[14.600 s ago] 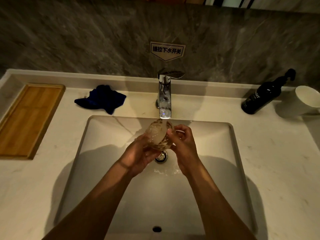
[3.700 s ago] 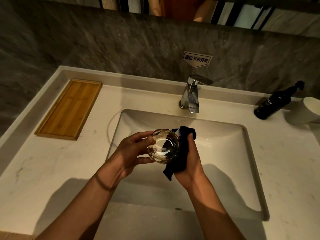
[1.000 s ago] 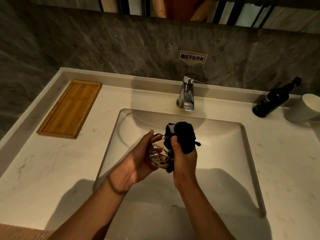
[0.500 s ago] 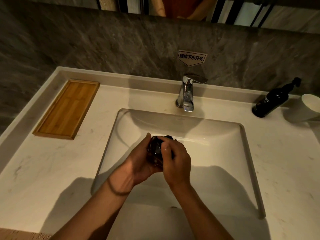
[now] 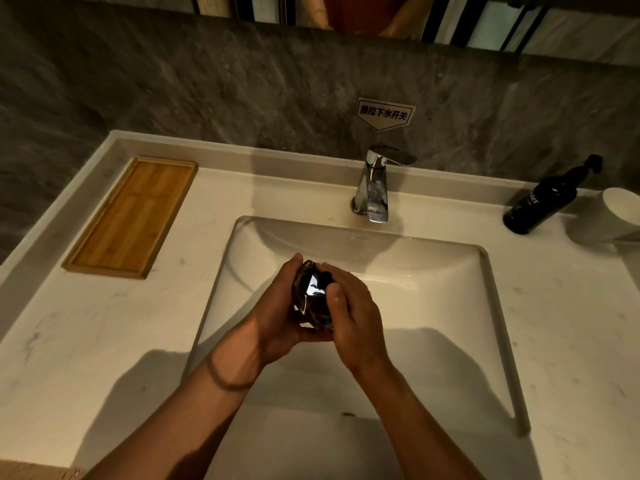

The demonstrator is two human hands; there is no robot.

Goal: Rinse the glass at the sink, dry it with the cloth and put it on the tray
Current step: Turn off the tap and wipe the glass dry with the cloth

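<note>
over the sink (image 5: pixel 450 306), the left hand (image 5: pixel 277 313) cups the glass (image 5: pixel 310 296) from the side while the right hand (image 5: pixel 356 313) curls around the dark cloth (image 5: pixel 325 279) stuffed into it. the wooden tray (image 5: pixel 131 216) lies on the worktop (image 5: pixel 86 341) well to the left
</note>
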